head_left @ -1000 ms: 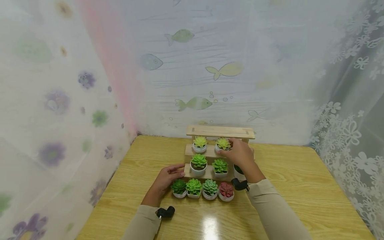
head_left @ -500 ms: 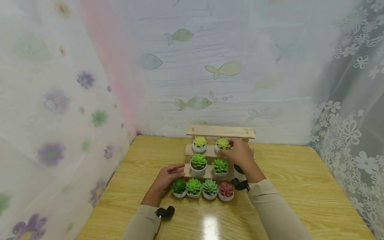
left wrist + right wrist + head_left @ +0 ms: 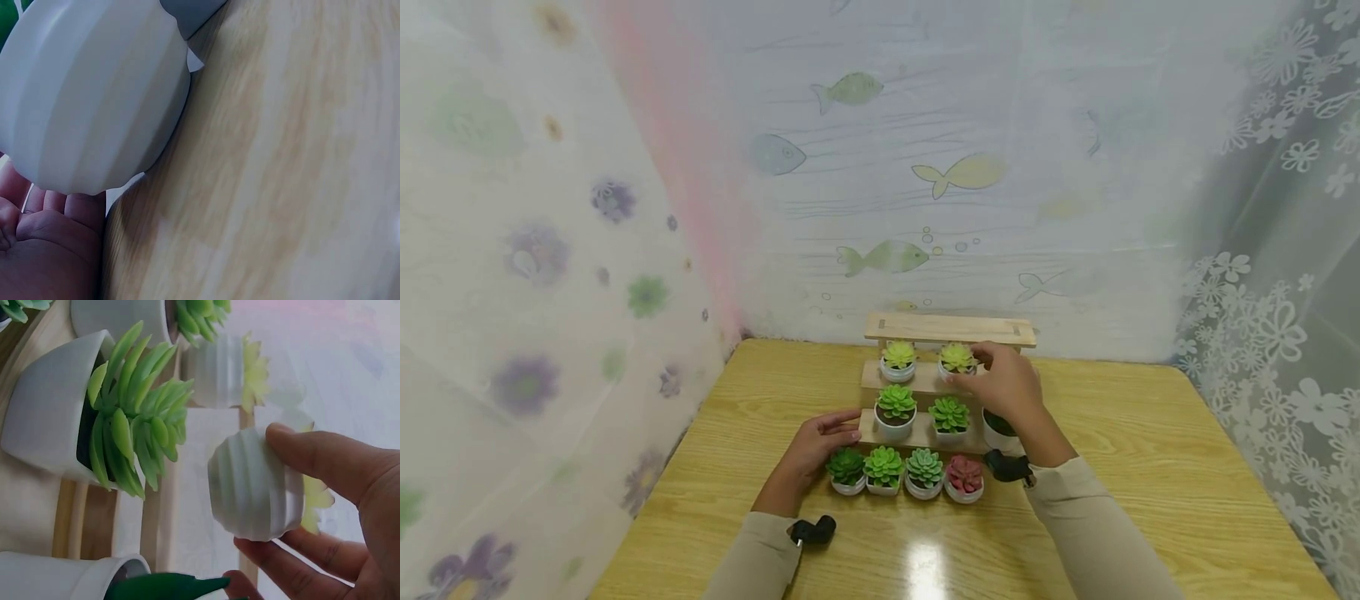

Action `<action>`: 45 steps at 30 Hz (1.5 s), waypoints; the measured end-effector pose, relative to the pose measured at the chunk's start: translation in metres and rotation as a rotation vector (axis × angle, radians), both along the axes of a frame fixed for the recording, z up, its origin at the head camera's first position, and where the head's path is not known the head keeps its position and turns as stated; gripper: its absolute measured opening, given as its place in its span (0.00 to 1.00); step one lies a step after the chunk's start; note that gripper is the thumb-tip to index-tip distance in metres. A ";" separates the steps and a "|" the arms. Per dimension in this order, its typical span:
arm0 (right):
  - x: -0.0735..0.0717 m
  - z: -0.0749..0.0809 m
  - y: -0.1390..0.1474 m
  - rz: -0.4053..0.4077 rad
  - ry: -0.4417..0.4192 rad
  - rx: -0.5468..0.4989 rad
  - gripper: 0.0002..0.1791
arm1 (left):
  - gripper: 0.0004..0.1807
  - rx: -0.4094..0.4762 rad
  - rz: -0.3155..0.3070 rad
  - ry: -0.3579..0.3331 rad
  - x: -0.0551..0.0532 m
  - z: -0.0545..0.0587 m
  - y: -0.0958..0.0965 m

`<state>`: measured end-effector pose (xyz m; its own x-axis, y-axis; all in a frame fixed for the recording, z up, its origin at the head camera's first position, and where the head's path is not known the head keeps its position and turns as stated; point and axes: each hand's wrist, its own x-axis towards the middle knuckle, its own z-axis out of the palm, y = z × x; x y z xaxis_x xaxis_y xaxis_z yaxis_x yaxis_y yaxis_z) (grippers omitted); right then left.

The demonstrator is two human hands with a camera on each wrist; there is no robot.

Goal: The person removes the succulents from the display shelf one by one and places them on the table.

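Note:
In the head view, my right hand [image 3: 1006,385] pinches a white ribbed pot with a yellow-green succulent [image 3: 957,358] on the upper tier of a wooden shelf stand [image 3: 951,327]. The right wrist view shows the thumb on one side of that ribbed pot [image 3: 253,487] and fingers on the other. My left hand [image 3: 812,446] rests at the left end of the lower tier, its fingers fairly straight and their tips at the board's edge. A white ribbed pot [image 3: 94,94] hides part of the left fingers in the left wrist view.
Another yellow-green succulent [image 3: 898,360] stands left on the upper tier. The lower tier bears a round-potted succulent [image 3: 896,417], a square-potted succulent [image 3: 951,419] and a partly hidden pot [image 3: 997,432]. Several succulents, including a red one [image 3: 964,479], line the table [image 3: 1112,483] in front.
My right wrist and forearm have shifted slightly to the right, while the fingers stay on the ribbed pot. The left hand has not visibly moved.

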<state>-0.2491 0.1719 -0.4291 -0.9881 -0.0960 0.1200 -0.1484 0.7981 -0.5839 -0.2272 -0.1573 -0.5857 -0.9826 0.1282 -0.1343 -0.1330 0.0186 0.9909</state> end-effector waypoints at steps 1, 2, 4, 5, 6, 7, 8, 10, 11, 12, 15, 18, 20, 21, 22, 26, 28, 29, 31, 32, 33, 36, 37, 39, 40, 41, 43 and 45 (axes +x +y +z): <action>0.002 0.000 0.001 0.005 0.002 -0.014 0.41 | 0.27 0.000 -0.003 0.002 0.000 0.000 0.000; 0.003 0.000 0.003 0.009 0.003 -0.031 0.41 | 0.27 -0.002 -0.007 0.006 0.000 -0.001 0.000; 0.007 0.000 0.005 0.016 0.007 -0.059 0.41 | 0.27 -0.001 -0.014 0.010 0.000 -0.002 0.000; 0.009 0.000 0.006 0.019 0.008 -0.074 0.41 | 0.27 0.001 -0.017 0.010 0.000 -0.002 0.000; 0.011 0.000 0.008 0.022 0.011 -0.090 0.41 | 0.27 0.001 -0.019 0.012 0.001 -0.002 0.000; 0.013 0.000 0.009 0.025 0.013 -0.106 0.41 | 0.27 0.003 -0.019 0.012 0.001 -0.002 0.000; 0.015 0.000 0.010 0.027 0.016 -0.121 0.41 | 0.27 0.004 -0.019 0.012 0.001 -0.002 0.000; 0.019 0.001 0.012 0.028 0.024 -0.145 0.42 | 0.27 0.008 -0.019 0.009 0.002 -0.002 0.000; 0.021 0.001 0.012 0.027 0.028 -0.156 0.42 | 0.27 0.011 -0.020 0.008 0.002 -0.002 0.000; 0.024 0.001 0.013 0.026 0.031 -0.166 0.42 | 0.27 0.011 -0.020 0.008 0.002 -0.002 0.000; 0.032 0.003 0.016 0.026 0.048 -0.190 0.41 | 0.27 0.016 -0.022 0.007 0.002 -0.003 0.000; 0.041 0.004 0.018 0.032 0.066 -0.215 0.40 | 0.27 0.020 -0.023 0.010 0.001 -0.003 0.000; 0.046 0.004 0.019 0.039 0.080 -0.231 0.39 | 0.27 0.020 -0.023 0.010 0.001 -0.003 0.001; 0.048 0.004 0.019 0.041 0.086 -0.237 0.39 | 0.27 0.020 -0.023 0.014 0.001 -0.002 0.001; 0.050 0.005 0.020 0.041 0.090 -0.245 0.39 | 0.27 0.018 -0.022 0.015 0.001 -0.002 0.001; 0.056 0.004 0.022 0.051 0.097 -0.267 0.40 | 0.27 0.013 -0.013 0.011 0.001 -0.002 0.002; 0.058 0.003 0.023 0.059 0.097 -0.276 0.40 | 0.27 0.012 -0.009 0.006 0.001 -0.002 0.002; 0.059 0.003 0.023 0.061 0.096 -0.277 0.40 | 0.27 0.012 -0.009 0.006 0.001 -0.002 0.002; 0.061 0.003 0.025 0.069 0.089 -0.286 0.40 | 0.27 0.013 -0.011 0.007 0.001 -0.003 0.002; 0.062 0.002 0.025 0.071 0.086 -0.290 0.40 | 0.27 0.013 -0.012 0.008 0.000 -0.003 0.002; 0.063 0.002 0.026 0.074 0.082 -0.296 0.40 | 0.27 0.014 -0.014 0.008 0.000 -0.004 0.002; 0.067 0.001 0.028 0.072 0.059 -0.319 0.40 | 0.27 0.018 -0.014 0.009 0.000 -0.003 0.001; 0.068 0.001 0.028 0.072 0.053 -0.326 0.40 | 0.27 0.018 -0.012 0.010 0.000 -0.003 0.001; 0.070 -0.001 0.029 0.071 0.041 -0.341 0.40 | 0.28 0.013 -0.008 0.010 0.001 -0.002 0.000; 0.072 -0.003 0.029 0.068 0.036 -0.349 0.40 | 0.28 0.010 -0.005 0.011 0.001 -0.002 0.000; 0.073 -0.004 0.030 0.068 0.030 -0.357 0.40 | 0.28 0.006 -0.005 0.012 0.001 -0.001 0.000; 0.076 -0.007 0.031 0.069 0.021 -0.370 0.40 | 0.27 0.002 -0.006 0.012 0.000 -0.001 0.000; 0.079 -0.009 0.033 0.069 0.010 -0.383 0.40 | 0.27 -0.002 -0.008 0.012 0.000 -0.002 0.000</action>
